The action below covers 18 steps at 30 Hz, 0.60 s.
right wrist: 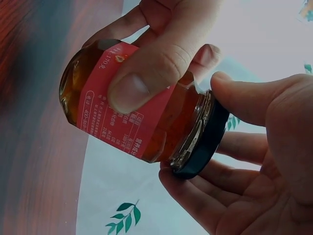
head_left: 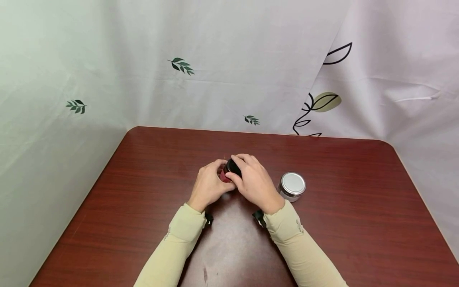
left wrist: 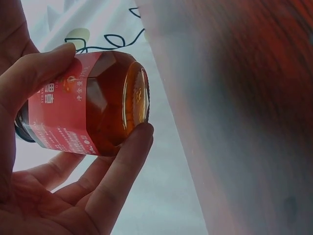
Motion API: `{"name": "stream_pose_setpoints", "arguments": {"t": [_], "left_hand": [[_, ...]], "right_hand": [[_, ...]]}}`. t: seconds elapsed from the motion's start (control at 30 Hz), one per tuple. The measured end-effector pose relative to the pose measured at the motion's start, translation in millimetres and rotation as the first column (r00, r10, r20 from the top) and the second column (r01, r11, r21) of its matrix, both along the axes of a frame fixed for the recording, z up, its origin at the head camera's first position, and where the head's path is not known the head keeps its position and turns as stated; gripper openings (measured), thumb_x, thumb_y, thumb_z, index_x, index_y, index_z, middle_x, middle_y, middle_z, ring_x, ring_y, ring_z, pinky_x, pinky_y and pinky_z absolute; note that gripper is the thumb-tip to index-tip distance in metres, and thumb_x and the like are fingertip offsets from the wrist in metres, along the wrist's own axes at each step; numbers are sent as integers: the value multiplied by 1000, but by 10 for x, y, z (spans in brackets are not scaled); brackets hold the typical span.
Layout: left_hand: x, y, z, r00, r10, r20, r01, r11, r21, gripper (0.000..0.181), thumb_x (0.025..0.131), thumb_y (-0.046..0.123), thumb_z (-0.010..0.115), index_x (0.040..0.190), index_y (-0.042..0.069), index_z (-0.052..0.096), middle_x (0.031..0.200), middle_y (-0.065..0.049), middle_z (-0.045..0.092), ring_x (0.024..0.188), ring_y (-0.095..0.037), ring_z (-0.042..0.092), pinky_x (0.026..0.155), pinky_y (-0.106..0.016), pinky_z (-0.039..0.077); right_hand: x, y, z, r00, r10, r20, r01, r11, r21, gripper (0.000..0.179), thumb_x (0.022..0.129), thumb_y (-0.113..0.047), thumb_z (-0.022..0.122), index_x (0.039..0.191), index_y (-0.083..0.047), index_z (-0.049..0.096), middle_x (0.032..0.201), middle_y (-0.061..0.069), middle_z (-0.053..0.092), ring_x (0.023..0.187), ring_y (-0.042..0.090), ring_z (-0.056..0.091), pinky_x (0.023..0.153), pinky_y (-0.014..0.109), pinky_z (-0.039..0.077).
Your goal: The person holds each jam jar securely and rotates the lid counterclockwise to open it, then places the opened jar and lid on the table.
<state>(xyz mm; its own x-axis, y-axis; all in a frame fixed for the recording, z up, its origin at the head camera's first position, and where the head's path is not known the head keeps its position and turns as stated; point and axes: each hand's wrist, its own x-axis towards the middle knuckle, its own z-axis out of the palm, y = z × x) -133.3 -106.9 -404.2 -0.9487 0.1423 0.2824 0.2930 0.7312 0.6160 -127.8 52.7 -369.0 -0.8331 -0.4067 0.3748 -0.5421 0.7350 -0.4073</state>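
Observation:
A small faceted glass jar (left wrist: 105,105) with amber contents, a red label with white print and a black lid (right wrist: 203,134) is between both hands. My left hand (head_left: 209,183) grips the jar's body. In the right wrist view its thumb presses on the label, and in the left wrist view a fingertip touches the base edge, which looks raised off the table. My right hand (head_left: 256,181) holds the black lid, thumb on one side and fingers on the other. The lid sits on the jar's mouth. In the head view the hands hide most of the jar.
A second jar (head_left: 292,186) with a silver lid stands upright on the table, just right of my right hand. The dark red wooden table (head_left: 161,159) has white curtains (head_left: 215,95) with leaf prints behind it and along its sides.

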Motion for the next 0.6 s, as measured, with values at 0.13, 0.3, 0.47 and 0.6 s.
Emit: {"name": "stream_pose_setpoints", "arguments": {"t": [0.13, 0.3, 0.47, 0.6], "left_hand": [[-5, -5, -5, 1000, -7, -6, 7, 1000, 1, 49, 62, 31, 78, 106, 17, 63, 88, 6, 62, 71, -7, 55, 65, -24, 47], [-9, -9, -12, 1000, -12, -6, 12, 1000, 3, 49, 62, 31, 78, 106, 16, 62, 88, 5, 62, 71, -7, 56, 65, -25, 47], [-5, -9, -10, 1000, -14, -3, 14, 1000, 2, 50, 62, 32, 78, 107, 17, 62, 90, 4, 62, 73, -7, 57, 67, -25, 47], [-8, -8, -11, 1000, -16, 3, 16, 1000, 5, 51, 62, 32, 78, 107, 17, 62, 92, 3, 63, 75, -8, 59, 68, -25, 48]], "right_hand": [[-3, 2, 0, 1000, 11, -3, -11, 1000, 0, 47, 88, -29, 63, 126, -3, 56, 120, 10, 55, 109, 23, 51, 91, 39, 43], [-9, 5, -7, 1000, 24, -7, -24, 1000, -6, 47, 87, -27, 64, 126, -2, 56, 120, 9, 55, 109, 23, 51, 91, 39, 43], [-8, 9, -11, 999, 34, -14, -34, 999, -13, 46, 87, -26, 64, 125, -2, 56, 121, 10, 55, 110, 23, 50, 91, 39, 42], [-9, 8, -12, 999, 35, -21, -35, 999, -9, 46, 87, -26, 64, 125, -2, 56, 121, 9, 55, 110, 23, 50, 91, 39, 43]]}}
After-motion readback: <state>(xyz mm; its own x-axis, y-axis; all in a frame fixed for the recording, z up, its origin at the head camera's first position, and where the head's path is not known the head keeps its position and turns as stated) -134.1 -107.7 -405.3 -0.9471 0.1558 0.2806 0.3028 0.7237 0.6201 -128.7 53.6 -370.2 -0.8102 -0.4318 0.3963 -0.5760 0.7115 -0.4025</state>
